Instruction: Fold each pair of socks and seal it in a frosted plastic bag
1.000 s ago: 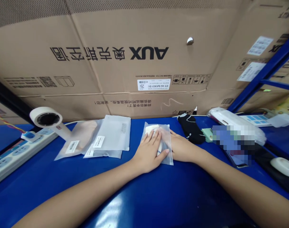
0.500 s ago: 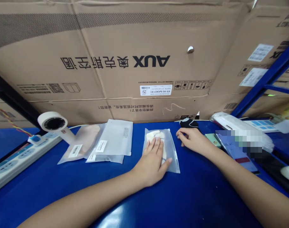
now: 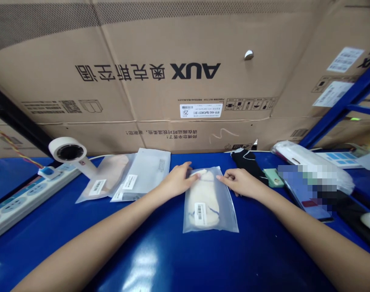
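A frosted plastic zip bag (image 3: 229, 215) lies flat in front of me. Through it show cream-coloured socks (image 3: 204, 192) with dark lines, and a white barcode label (image 3: 200, 213) sits near its lower end. My left hand (image 3: 178, 178) grips the bag's upper left edge, thumb on top and fingers curled by the rim. At the upper right edge, my right hand (image 3: 241, 181) pinches the bag with curled fingers, partly hidden beneath the palm. A black sock (image 3: 248, 162) rests just beyond my right hand.
Left on the blue table (image 3: 160, 259) are more frosted bags (image 3: 151, 162), a white handheld fan (image 3: 68, 150) and a power strip (image 3: 23, 198). To the right lie a green packet (image 3: 274, 177), a phone (image 3: 312, 202) and a plastic-wrapped bundle (image 3: 312, 164). A cardboard sheet (image 3: 136, 101) stands behind.
My left hand has moved from the bag's middle to its upper left edge. My right hand has come onto the upper right edge. The bag sits slightly nearer, its label now uncovered.
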A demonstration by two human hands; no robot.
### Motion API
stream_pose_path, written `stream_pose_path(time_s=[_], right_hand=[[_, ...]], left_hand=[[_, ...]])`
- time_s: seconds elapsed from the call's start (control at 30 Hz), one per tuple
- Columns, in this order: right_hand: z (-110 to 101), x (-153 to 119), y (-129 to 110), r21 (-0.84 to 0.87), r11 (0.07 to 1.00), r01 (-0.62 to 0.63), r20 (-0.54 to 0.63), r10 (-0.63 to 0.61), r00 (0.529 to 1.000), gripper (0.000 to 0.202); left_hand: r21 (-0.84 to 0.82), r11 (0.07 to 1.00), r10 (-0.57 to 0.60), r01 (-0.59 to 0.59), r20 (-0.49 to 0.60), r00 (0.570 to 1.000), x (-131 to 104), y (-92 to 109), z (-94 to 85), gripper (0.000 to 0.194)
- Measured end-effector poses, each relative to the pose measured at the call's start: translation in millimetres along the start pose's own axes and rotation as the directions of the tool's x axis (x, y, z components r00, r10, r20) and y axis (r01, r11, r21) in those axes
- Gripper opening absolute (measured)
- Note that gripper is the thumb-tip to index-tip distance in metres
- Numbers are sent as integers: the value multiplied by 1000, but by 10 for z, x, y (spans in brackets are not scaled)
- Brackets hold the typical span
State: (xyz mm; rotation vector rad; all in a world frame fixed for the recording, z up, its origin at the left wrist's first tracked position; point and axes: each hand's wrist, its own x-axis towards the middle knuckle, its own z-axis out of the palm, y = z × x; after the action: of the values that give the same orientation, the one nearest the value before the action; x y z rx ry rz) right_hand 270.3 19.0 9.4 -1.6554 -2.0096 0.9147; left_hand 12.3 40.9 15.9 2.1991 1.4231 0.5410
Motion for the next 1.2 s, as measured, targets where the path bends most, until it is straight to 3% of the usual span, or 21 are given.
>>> stream_pose_path(time_s=[0.07,0.2,0.3,0.37,0.47,0.53,0.7,0.8,1.0,1.2], right_hand=[[12,21,9,43,998,52,-13,-52,999,37],[63,34,-29,117,950,288,-190,-263,946,31],[128,-23,-130,252,937,242,-174,-202,964,32],[173,-76,-205,217,944,250,-167,-216,962,30],[227,-129,-275,96,943,319,-170,-300,939,23],[252,-133,-285,130,944,304,-135,-287,948,17],[296,-74,-254,274,941,197,-67,-186,980,28],[345,-23,-244,294,934,205,-45,-200,979,25],[444,55,-235,400,878,262,-134,-227,965,29],[371,49,-268,491,847,202,-72,-192,979,29]], left_hand=[[-56,998,-39,42,49,998,53,-74,14,66],[-118,991,-46,66,166,985,54,-3,-79,48],[-151,989,12,7,126,992,18,96,-145,41],[-177,984,24,-4,110,994,-7,130,-146,47],[-220,975,17,22,173,985,-23,131,-96,52],[-272,961,15,45,212,977,-18,122,-45,49],[-557,830,73,38,175,982,-18,149,105,33],[-636,772,164,6,209,964,-43,165,209,32],[-580,812,48,62,174,984,-75,146,346,36],[-468,881,109,-67,64,992,-63,139,275,36]])
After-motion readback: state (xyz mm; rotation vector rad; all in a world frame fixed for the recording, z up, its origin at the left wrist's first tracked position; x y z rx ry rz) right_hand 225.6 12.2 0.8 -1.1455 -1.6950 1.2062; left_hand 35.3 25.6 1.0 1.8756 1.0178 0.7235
